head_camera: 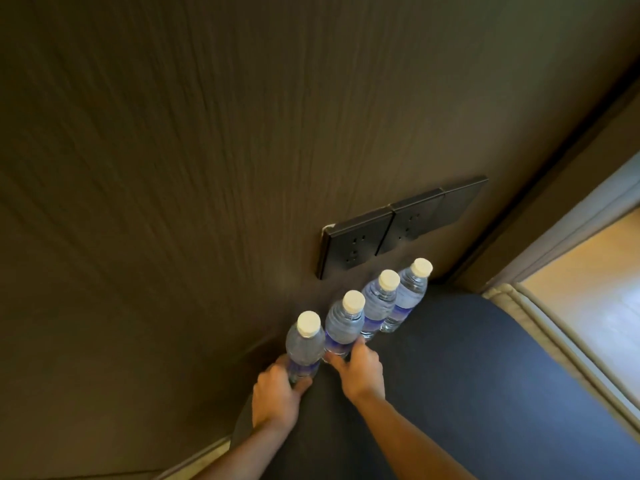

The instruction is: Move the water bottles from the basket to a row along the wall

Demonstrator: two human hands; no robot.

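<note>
Several clear water bottles with white caps and blue labels stand in a row on a dark blue surface, against a dark brown wall. My left hand grips the lower body of the leftmost bottle. Beside it, my right hand holds the base of the second bottle. Two more bottles stand free to the right, close together. The basket is out of view.
A dark strip of wall sockets is mounted on the wall just above the right-hand bottles. A dark door frame runs diagonally at the right. Beyond the surface's pale padded edge lies light wooden floor.
</note>
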